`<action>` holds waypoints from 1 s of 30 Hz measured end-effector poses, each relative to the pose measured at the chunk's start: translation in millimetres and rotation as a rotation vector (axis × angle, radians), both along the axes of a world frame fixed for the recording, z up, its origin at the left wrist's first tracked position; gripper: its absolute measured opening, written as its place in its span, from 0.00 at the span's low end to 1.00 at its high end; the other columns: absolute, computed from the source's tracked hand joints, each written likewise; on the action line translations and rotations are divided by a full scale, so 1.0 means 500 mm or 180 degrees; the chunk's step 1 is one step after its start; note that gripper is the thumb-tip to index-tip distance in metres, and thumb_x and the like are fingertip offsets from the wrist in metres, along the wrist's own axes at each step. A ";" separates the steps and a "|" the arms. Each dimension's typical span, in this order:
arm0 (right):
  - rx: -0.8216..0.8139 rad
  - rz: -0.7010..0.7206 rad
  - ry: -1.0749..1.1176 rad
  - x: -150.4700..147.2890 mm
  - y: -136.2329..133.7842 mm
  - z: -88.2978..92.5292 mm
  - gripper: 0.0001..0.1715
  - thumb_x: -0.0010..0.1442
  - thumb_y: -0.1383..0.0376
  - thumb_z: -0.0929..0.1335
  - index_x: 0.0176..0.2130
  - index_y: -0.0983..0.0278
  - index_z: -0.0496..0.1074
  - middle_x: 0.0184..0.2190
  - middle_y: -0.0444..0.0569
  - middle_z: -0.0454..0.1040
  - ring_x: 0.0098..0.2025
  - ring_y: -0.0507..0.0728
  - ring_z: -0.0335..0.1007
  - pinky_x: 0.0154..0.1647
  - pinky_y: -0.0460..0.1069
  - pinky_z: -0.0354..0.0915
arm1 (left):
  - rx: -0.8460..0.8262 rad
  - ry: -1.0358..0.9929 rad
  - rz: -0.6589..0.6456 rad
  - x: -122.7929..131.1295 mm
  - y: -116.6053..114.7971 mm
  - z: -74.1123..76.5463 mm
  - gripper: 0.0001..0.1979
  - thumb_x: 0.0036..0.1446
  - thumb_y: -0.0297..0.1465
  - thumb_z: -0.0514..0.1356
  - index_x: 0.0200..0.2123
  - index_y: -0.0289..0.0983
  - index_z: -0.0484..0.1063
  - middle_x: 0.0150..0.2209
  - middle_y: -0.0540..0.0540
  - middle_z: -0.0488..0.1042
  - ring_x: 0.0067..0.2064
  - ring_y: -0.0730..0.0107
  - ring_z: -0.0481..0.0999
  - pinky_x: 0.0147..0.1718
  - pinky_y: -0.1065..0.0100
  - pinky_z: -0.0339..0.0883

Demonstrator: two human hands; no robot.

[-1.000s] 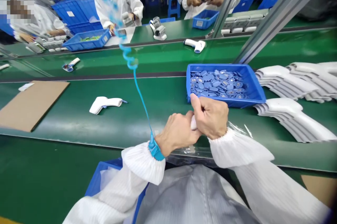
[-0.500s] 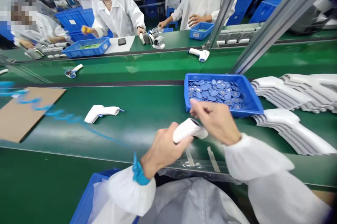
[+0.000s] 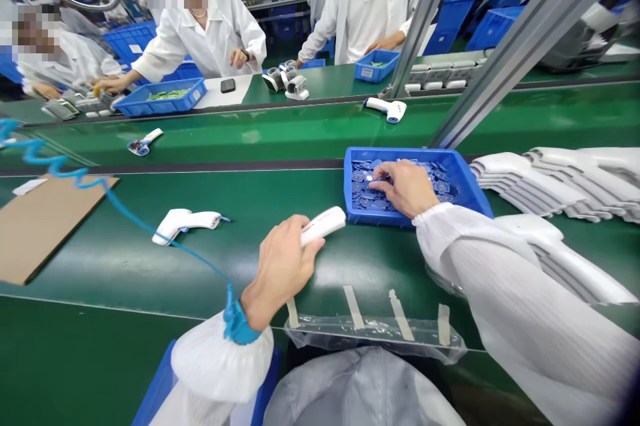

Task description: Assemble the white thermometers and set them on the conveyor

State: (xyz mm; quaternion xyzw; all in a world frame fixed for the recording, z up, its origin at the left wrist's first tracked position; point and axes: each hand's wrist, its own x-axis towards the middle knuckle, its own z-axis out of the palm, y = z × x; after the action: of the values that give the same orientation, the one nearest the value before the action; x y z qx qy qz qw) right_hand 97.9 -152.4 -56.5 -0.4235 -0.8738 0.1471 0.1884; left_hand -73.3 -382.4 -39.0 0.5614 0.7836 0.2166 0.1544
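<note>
Gripping a white infrared thermometer (image 3: 323, 226) in the left hand (image 3: 280, 273), left fingers (image 3: 305, 239) curled around its body, while the right hand (image 3: 405, 189) sits in a blue tray (image 3: 465, 169) on the green bench (image 3: 125, 266), right fingers (image 3: 380, 179) together among blue oval parts (image 3: 365, 196), no clear pickup yet.

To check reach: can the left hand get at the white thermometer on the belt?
Probably yes: only the blue wrist cord lies between the left hand and the white thermometer, though that hand already holds another thermometer.
</note>
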 end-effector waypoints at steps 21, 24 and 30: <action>-0.0899 0.0882 0.1615 0.066 -0.280 0.077 0.19 0.69 0.58 0.66 0.56 0.58 0.76 0.54 0.48 0.79 0.51 0.59 0.77 0.52 0.55 0.74 | 0.0246 -0.0370 -0.1158 0.064 0.022 0.045 0.08 0.70 0.35 0.55 0.47 0.37 0.67 0.42 0.44 0.74 0.40 0.60 0.71 0.40 0.59 0.64; -0.0466 0.0860 0.1355 0.062 -0.288 0.049 0.16 0.70 0.61 0.64 0.53 0.60 0.76 0.51 0.48 0.80 0.51 0.57 0.77 0.55 0.51 0.71 | 0.0417 -0.0351 -0.1269 0.068 0.022 0.022 0.11 0.72 0.37 0.51 0.47 0.37 0.69 0.42 0.43 0.74 0.41 0.60 0.72 0.42 0.60 0.65; -0.0458 0.0277 0.1193 0.076 -0.305 0.014 0.14 0.71 0.60 0.62 0.48 0.60 0.74 0.43 0.47 0.81 0.42 0.54 0.78 0.45 0.48 0.71 | 0.0802 0.0192 -0.0922 0.089 0.004 -0.019 0.11 0.71 0.37 0.53 0.44 0.39 0.72 0.39 0.46 0.77 0.40 0.61 0.72 0.42 0.59 0.62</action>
State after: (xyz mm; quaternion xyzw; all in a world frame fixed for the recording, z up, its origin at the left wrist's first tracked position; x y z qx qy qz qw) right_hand 136.1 -305.1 -49.3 -0.3630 -0.8281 0.2934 0.3104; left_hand -28.9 -380.6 -48.7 0.6895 0.6656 0.2715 0.0889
